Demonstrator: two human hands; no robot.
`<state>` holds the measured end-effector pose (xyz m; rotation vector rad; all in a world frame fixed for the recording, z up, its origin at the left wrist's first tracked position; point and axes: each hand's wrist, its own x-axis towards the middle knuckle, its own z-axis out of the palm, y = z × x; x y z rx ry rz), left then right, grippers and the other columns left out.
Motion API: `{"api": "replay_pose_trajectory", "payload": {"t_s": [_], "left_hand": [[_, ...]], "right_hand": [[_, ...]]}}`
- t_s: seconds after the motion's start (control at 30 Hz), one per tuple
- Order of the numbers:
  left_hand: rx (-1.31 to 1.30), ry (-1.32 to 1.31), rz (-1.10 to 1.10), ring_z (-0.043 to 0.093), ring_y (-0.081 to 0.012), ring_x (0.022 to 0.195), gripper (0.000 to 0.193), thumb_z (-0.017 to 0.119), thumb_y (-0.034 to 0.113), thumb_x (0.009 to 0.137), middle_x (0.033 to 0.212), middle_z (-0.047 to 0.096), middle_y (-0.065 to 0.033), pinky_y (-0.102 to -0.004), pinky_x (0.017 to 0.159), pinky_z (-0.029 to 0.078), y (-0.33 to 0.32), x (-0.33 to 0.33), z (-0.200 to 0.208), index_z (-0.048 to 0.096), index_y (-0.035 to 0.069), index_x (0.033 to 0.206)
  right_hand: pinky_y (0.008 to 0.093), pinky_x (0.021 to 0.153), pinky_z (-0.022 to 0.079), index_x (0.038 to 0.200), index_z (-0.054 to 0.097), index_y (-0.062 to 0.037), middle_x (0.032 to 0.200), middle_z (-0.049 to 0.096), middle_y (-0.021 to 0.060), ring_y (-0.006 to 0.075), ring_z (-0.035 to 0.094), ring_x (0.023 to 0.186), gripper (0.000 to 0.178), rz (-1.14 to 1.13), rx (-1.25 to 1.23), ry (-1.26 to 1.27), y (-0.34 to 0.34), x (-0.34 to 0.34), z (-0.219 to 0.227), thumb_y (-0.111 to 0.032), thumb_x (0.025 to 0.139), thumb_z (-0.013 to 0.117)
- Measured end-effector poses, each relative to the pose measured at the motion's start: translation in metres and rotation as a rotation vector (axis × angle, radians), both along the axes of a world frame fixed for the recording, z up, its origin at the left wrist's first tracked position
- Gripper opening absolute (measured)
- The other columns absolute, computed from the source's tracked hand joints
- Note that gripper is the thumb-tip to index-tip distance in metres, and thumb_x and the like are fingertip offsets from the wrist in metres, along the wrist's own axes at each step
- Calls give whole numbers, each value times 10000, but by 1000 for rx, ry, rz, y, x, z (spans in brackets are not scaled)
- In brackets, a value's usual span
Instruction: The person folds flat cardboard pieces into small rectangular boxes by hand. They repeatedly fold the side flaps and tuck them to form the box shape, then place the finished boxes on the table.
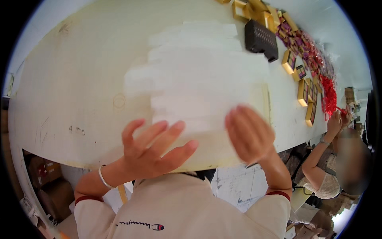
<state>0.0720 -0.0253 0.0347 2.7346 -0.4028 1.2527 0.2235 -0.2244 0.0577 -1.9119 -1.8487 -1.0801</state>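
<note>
My left hand [157,145] hovers above the near edge of the table, its fingers spread and nothing in them. To its right, my right hand [251,133] is slightly blurred, its fingers drawn together; whatever they may hold is hidden. A small dark edge [251,165] shows by the right wrist, too unclear to name. Beyond both hands, a white patch [195,75] with stepped edges, like overlapping sheets or strips, covers the middle of the pale table [79,91].
A black case [260,40] lies at the far right. Several gold boxes [303,92] stand near it, beside piles of small purple-red packets [300,44] and red ribbon [328,93]. Another person [324,167] works at the right edge. Cardboard boxes [55,195] sit below the table's left side.
</note>
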Motion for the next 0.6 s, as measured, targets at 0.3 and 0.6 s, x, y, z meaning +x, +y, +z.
{"api": "replay_pose_trajectory", "payload": {"t_s": [0.3, 0.6], "left_hand": [[-168, 514, -252, 558, -170, 768, 171, 683, 127, 752, 880, 593, -29, -298, 666, 471, -12, -30, -30, 664, 39, 897], [-296, 525, -280, 550, -156, 705, 190, 699, 200, 794, 796, 583, -26, -243, 516, 430, 1, -24, -35, 652, 46, 896]], "right_hand": [[328, 731, 518, 913, 632, 6, 900, 582, 89, 236, 582, 814, 208, -21, -234, 557, -33, -81, -64, -19, 706, 643], [332, 571, 441, 868, 606, -50, 767, 542, 56, 222, 524, 670, 191, -20, -162, 949, -17, -66, -59, -37, 706, 708]]}}
